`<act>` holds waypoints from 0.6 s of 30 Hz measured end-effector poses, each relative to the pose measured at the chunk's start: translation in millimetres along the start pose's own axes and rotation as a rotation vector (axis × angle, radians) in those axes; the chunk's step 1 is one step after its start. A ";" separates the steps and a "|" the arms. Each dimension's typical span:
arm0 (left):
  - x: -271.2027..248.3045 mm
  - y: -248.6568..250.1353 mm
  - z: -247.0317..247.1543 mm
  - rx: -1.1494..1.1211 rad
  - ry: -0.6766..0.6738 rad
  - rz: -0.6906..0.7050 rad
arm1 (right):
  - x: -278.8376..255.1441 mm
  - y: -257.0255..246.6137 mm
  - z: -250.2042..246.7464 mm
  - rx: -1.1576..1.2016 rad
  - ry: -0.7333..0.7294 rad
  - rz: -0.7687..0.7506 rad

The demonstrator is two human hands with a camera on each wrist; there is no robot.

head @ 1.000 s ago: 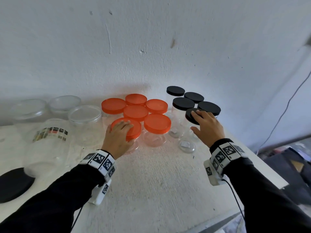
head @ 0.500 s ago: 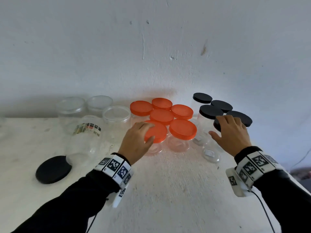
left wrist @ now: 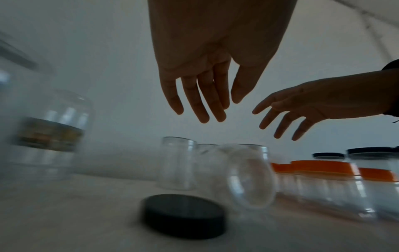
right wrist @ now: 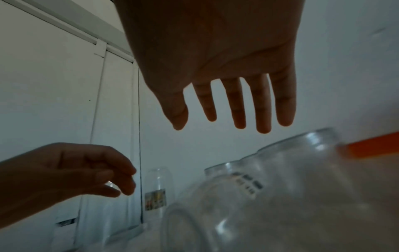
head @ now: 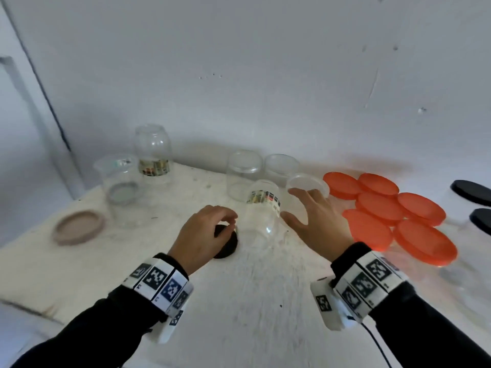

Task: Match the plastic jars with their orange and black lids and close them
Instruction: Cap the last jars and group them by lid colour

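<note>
Since 0.5 s ago my view has swung left: the orange-lidded jars (head: 393, 208) now sit far right, and both my hands have come off those lids. My left hand (head: 202, 235) was on an orange lid; now it hovers over the loose black lid (head: 227, 247), fingers loosely curled w/ nothing held. In the left wrist view there's a clear gap between fingertips and lid, so no contact yet. My right hand (head: 316, 221) was on a black-lidded jar; now it's spread, fingers straight and apart, reaching just beside the labelled jar (head: 263, 208), not gripping it. Can't tell if the thumb brushes the jar wall.

That jar is clear thin plastic, rounded shoulders, tilted, w/ a colour-striped paper label band near its top. It has no lid. The black lid is a flat matte disc w/ a short rim, lying flat on the table (head: 239, 301) just left of the jar. Table top is white, rough, scuffed.

Behind: two more clear open jars (head: 243, 173), and one w/ a clear lid (head: 308, 183). Far left a tall labelled jar (head: 154, 152), a clear tub (head: 119, 187), a tan lid (head: 78, 227) lying flat. Orange lids are smooth, glossy, round, packed touching. Black-lidded jars (head: 470, 192) at the right edge.
</note>
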State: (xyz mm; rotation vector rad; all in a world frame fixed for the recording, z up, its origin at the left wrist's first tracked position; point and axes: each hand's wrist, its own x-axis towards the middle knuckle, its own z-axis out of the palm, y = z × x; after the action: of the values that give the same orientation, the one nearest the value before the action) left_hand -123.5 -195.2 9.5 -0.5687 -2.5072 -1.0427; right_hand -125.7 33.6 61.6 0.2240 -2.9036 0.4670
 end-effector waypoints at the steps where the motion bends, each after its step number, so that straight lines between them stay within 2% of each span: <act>1: -6.0 -12.4 -13.8 0.027 0.003 -0.028 | 8.4 -11.3 11.3 0.003 -0.040 0.003; 7: -37.3 -93.9 -84.4 0.253 0.003 -0.244 | 45.3 -49.7 60.3 -0.028 -0.124 0.090; 14: -51.9 -153.2 -129.7 0.468 0.017 -0.410 | 53.6 -54.8 82.1 -0.088 -0.145 0.166; 18: -45.6 -172.3 -143.4 0.561 -0.131 -0.564 | 52.5 -56.6 83.2 -0.037 -0.116 0.153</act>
State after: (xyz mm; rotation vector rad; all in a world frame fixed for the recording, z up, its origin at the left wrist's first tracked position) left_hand -144.4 -421.3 -17.8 0.2560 -2.9729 -0.4065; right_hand -180.3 -52.7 11.8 0.0238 -3.0540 0.4368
